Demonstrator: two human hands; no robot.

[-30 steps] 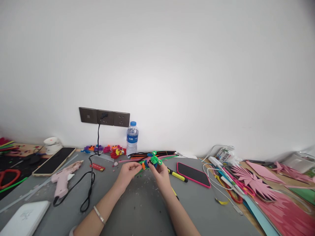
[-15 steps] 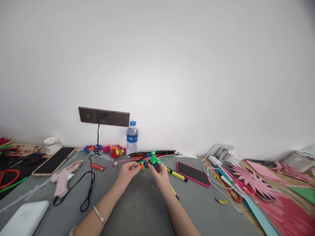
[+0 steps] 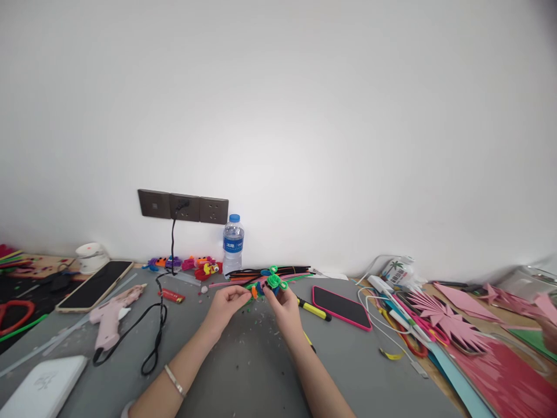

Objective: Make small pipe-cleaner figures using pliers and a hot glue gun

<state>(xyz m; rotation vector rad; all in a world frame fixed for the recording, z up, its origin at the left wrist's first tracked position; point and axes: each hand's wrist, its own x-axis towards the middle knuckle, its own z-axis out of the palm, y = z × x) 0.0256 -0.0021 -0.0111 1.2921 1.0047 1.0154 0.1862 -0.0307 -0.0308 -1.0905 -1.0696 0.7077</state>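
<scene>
A small pipe cleaner figure (image 3: 274, 281) with a coiled green top, green loops, and blue and orange parts is held up above the grey mat (image 3: 256, 366). My right hand (image 3: 285, 309) grips it from the right between thumb and fingers, which hide part of it. On the other side my left hand (image 3: 228, 303) is closed in a pinch just left of the orange part. A bit of green shows by those fingertips, but what they hold is too small to make out.
Behind the hands lie loose pipe cleaners (image 3: 300, 271) and a water bottle (image 3: 234, 247). Yellow-black cutters (image 3: 315, 310) and a pink-edged phone (image 3: 342, 307) are to the right. A corded glue gun (image 3: 108, 319) lies left. Another person's hand (image 3: 549, 334) shows at the right edge.
My right hand and the figure have shifted slightly right, leaving a little more room between the orange part and my left fingertips. Another person's hand with pink paper has appeared at the right edge.
</scene>
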